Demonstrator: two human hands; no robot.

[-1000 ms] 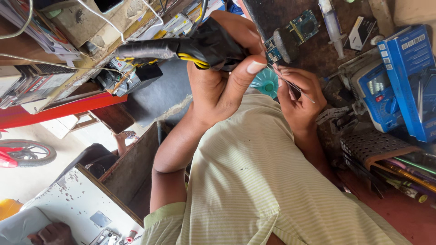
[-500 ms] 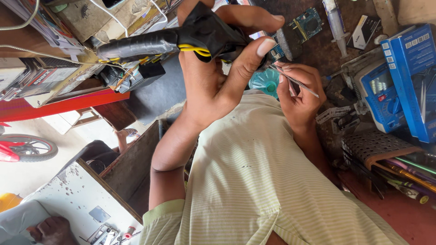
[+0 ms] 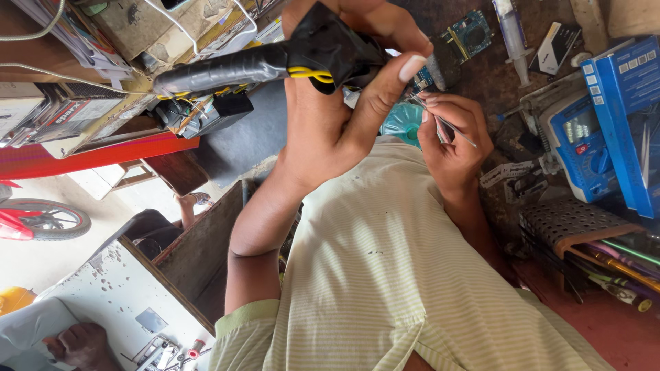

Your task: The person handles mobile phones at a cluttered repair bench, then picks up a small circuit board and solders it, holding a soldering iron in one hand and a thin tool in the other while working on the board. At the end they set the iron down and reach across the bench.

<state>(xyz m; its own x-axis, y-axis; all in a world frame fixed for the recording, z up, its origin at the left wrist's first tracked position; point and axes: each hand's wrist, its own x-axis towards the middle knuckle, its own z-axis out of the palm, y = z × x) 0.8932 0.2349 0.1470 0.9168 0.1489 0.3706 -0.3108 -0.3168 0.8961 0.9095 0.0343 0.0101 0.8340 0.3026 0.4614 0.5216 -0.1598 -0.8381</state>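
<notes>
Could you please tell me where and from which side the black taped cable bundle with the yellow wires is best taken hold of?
Probably by its thick black head, as the left hand already does: the black cable bundle is widest there, so fingers wrap it firmly. The long taped tail sticks out free to the picture's left, offering a second grip from that open side, away from the right hand and its thin metal tool.

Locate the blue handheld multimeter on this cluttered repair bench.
In the head view, the blue handheld multimeter lies at the right edge, beside a blue cardboard box and right of the right hand gripping thin metal tweezers.
</notes>
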